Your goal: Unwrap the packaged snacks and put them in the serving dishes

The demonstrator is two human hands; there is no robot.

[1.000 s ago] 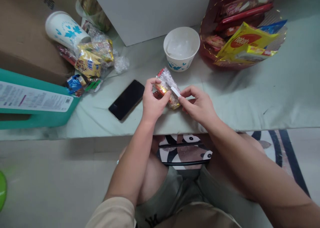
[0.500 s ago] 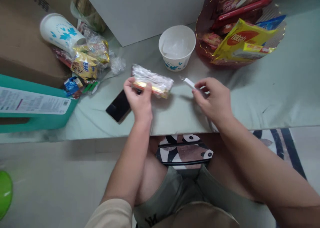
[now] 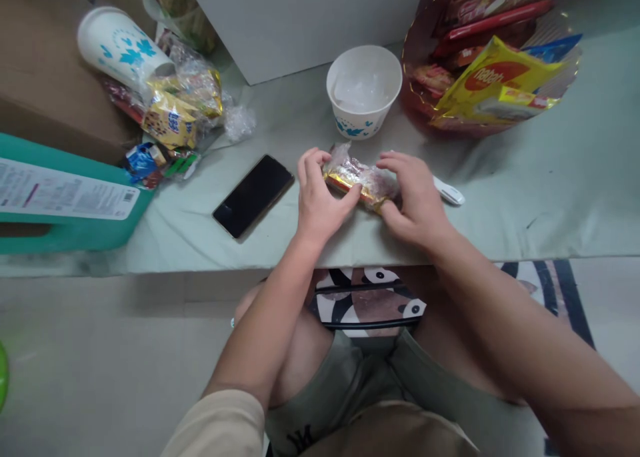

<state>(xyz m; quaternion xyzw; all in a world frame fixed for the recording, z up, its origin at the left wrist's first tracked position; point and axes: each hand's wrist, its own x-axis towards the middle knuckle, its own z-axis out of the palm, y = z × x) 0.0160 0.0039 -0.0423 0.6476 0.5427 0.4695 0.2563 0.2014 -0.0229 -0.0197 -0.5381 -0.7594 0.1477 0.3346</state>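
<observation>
Pale green tablecloth [image 3: 525, 217] spreads beneath hands; gold-rimmed red bowl [image 3: 419, 107], at right, holds snack packs [image 3: 493, 77]; white paper bowl [image 3: 359, 125] stands beyond hands; right hand [image 3: 419, 200] curves round right end of foil-wrapped snack packet [image 3: 369, 177], whether pinching cannot tell; left hand [image 3: 320, 200] pinches left part between thumb and fingers; smartphone [image 3: 254, 195] lies left; packet sits between hands; white utility knife [image 3: 449, 191] just beside right hand.

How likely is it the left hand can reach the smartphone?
Probably yes: the smartphone lies close beside the left hand with nothing on top, though that hand is holding the shiny packet.
</observation>
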